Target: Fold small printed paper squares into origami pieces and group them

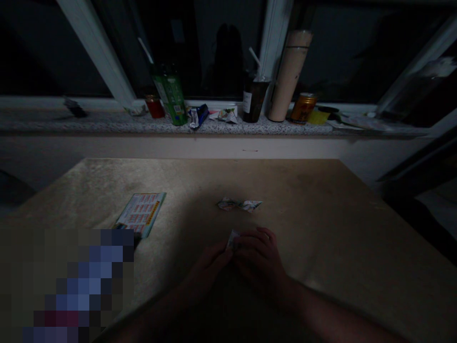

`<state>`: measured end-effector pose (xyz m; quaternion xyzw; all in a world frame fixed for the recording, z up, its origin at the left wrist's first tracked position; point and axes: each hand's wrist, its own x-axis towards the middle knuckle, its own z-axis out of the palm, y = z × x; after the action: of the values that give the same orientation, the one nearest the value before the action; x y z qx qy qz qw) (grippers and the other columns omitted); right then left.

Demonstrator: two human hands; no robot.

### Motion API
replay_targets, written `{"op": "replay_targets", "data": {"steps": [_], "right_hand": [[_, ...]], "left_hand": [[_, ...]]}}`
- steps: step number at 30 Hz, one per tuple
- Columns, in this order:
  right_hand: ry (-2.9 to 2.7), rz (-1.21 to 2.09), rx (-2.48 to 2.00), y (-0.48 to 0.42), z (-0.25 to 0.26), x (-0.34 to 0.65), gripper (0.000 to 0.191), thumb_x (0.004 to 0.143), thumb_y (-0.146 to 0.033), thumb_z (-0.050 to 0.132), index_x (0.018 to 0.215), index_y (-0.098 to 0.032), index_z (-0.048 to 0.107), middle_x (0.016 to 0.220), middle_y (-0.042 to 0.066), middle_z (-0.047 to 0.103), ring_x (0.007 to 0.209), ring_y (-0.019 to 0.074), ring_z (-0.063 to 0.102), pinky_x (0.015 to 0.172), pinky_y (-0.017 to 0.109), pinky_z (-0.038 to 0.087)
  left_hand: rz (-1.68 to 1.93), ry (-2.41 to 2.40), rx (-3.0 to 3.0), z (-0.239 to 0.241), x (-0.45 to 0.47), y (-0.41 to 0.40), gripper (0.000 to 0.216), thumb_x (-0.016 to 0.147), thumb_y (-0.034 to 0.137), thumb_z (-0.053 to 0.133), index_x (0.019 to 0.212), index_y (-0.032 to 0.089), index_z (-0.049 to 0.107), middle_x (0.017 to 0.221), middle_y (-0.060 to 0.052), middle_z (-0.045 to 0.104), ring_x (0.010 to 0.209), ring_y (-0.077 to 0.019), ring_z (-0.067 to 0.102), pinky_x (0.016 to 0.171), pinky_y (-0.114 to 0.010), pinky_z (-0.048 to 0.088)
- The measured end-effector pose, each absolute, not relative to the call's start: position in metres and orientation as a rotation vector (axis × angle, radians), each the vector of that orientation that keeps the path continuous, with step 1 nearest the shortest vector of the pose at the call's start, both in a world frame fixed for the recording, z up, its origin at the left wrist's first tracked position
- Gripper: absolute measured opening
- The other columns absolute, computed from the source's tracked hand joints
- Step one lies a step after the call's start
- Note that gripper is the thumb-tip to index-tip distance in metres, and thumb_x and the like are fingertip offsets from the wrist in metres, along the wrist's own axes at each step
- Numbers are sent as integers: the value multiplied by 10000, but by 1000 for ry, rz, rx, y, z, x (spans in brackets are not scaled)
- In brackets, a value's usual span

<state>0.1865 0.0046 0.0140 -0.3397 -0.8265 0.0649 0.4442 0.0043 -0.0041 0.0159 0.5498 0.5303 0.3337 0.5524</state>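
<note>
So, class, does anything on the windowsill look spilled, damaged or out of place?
The crumpled blue-and-silver packet, lying left of the dark cup, looks odd: it resembles litter. No spill shows in this dim light.

**Dim, lived-in room beside dark windows**

Looks like a living space, a home or a dormitory; hard to say which. Shown by a speckled stone windowsill (117, 123) crowded with everyday clutter: green bottle (174, 100), cup (255, 102) with straw, gold drinks can (303, 108), red jar (154, 108), tall beige flask (290, 76), crumpled wrappers (227, 115). Framed above in white window frames (87, 38); furnished below with a plain tan surface (321, 205).
</note>
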Motion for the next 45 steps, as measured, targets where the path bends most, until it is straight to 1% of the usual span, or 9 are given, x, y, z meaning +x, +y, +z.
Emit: {"op": "replay_targets", "data": {"steps": [6, 14, 19, 25, 30, 33, 39, 42, 45], "right_hand": [[-2073, 205, -828, 4, 16, 187, 192, 833, -183, 590, 1014, -242, 561, 1061, 27, 654, 1017, 198, 547, 932, 431, 337], [-2147, 241, -779, 5, 17, 190, 286, 812, -204, 595, 1089, -237, 533, 1132, 39, 625, 1093, 217, 509, 953, 441, 317], [-2167, 239, -710, 6, 15, 190, 362, 785, -273, 646, 1119, -224, 514, 1140, 47, 627, 1144, 218, 476, 945, 420, 340], [-2181, 194, -705, 8, 12, 191, 202, 836, -244, 604, 1032, -240, 559, 1103, 8, 661, 1124, 176, 503, 968, 393, 335], [-2201, 99, -724, 10, 11, 193, 205, 827, -291, 612, 1027, -257, 587, 1071, -1, 679, 1133, 174, 508, 992, 406, 310], [-2194, 55, -707, 11, 13, 193, 169, 846, -269, 593, 1014, -258, 599, 1055, -8, 690, 1134, 174, 514, 993, 408, 304], [-2154, 34, -673, 8, 11, 194, 134, 859, -243, 585, 991, -253, 602, 1003, -34, 710, 1091, 161, 548, 980, 398, 304], [-2153, 32, -669, 9, 8, 195, 150, 828, -260, 624, 977, -256, 601, 979, -38, 715, 1079, 162, 554, 960, 394, 321], [-2114, 78, -681, 11, 8, 196, 155, 806, -254, 650, 951, -241, 598, 979, -16, 713, 1025, 177, 575, 917, 400, 355]], "left_hand": [[863, 1348, 1249, 20, 8, -1, 376, 801, 456, 541, 1064, 216, 661, 1102, -15, 661, 1085, -254, 541, 964, -343, 384], [922, 1347, 1220, 21, 11, 5, 369, 811, 410, 536, 1100, 197, 621, 1150, -42, 633, 1102, -235, 535, 964, -331, 382], [930, 1360, 1161, 17, 9, 7, 373, 771, 424, 567, 1039, 180, 655, 1064, -51, 672, 1000, -244, 591, 904, -342, 423], [920, 1426, 1152, 19, 9, 8, 348, 762, 425, 572, 974, 171, 682, 981, -47, 690, 935, -238, 605, 842, -323, 443], [937, 1347, 1132, 22, 11, 9, 300, 756, 440, 582, 855, 185, 706, 821, -27, 701, 786, -209, 613, 712, -273, 469], [945, 1334, 1124, 20, 11, 9, 313, 762, 452, 577, 803, 166, 699, 735, -13, 674, 700, -180, 583, 632, -240, 451], [857, 1274, 1096, 22, 10, 8, 331, 740, 472, 595, 728, 150, 669, 616, 16, 592, 578, -140, 510, 551, -217, 405], [813, 1233, 1116, 24, 10, 8, 310, 754, 447, 597, 727, 147, 666, 608, 19, 582, 565, -133, 500, 546, -216, 394], [809, 1176, 1164, 26, 10, 9, 255, 778, 398, 600, 802, 157, 677, 697, 5, 628, 624, -143, 531, 585, -223, 407]]}}
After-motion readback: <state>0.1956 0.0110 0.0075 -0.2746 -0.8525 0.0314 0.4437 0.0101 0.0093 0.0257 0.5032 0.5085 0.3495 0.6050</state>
